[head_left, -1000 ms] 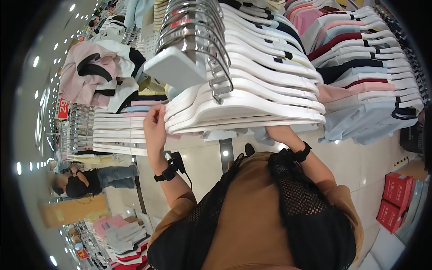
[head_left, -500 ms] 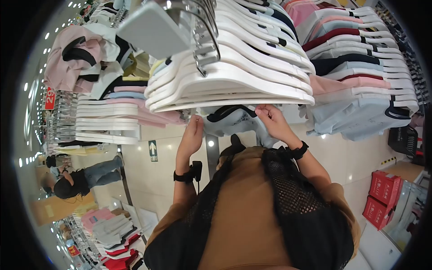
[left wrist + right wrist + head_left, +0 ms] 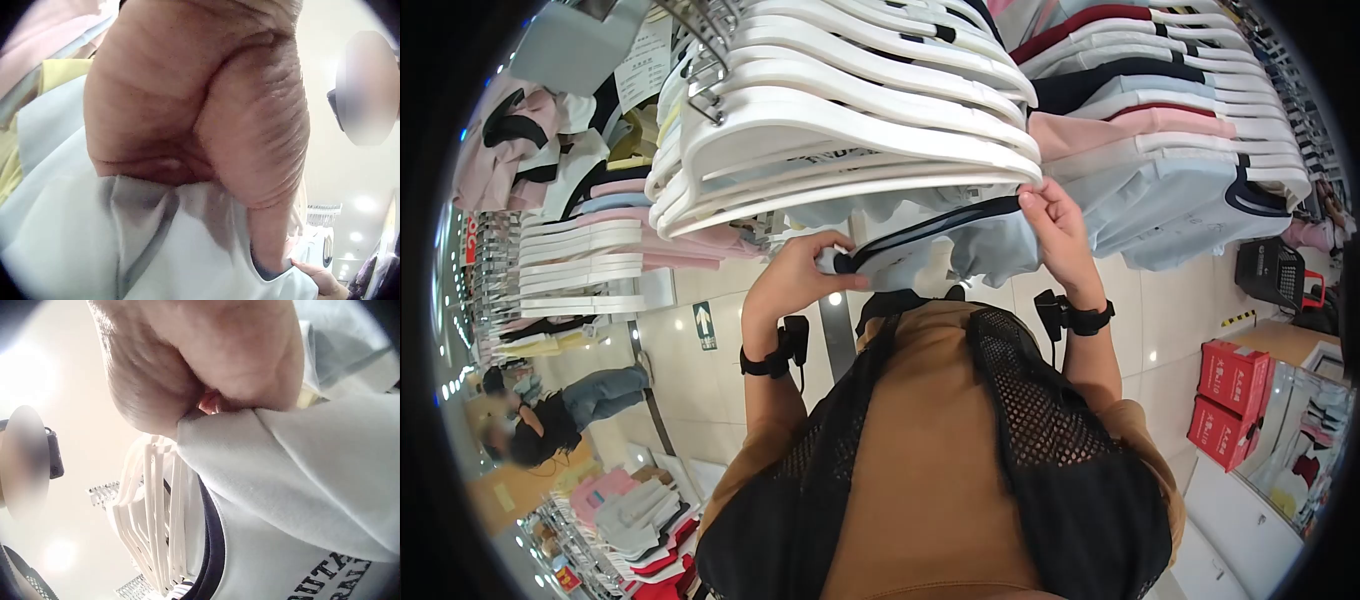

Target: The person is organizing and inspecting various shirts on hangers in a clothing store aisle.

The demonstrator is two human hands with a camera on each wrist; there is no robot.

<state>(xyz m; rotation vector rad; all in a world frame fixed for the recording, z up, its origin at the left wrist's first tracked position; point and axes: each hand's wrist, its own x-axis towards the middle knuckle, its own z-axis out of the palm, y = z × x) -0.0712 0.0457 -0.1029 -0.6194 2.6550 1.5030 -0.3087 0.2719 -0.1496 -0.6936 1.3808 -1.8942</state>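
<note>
A pale blue garment (image 3: 1000, 246) with a dark neckband is stretched between both hands, just below a row of white hangers (image 3: 860, 125). The left hand (image 3: 795, 280) pinches it at the left end of the neckband, and the right hand (image 3: 1060, 235) pinches the other end near the tip of the front hanger. In the left wrist view, the left hand (image 3: 200, 100) grips bunched pale cloth (image 3: 150, 231). Dark lettering shows on the garment (image 3: 281, 519) in the right wrist view, where the right hand (image 3: 206, 362) holds a fold of it.
More clothes (image 3: 1170, 205) hang on the right, and another row of hangers (image 3: 585, 265) is on the left. Red boxes (image 3: 1232, 385) stand at the right, near a black basket (image 3: 1268, 275). A person (image 3: 560, 415) is in the aisle at the left.
The view has shifted, so the racks appear farther left. Both hands have come up with the pale garment, and its neckband is now spread between them. The left hand has taken hold of the cloth.
</note>
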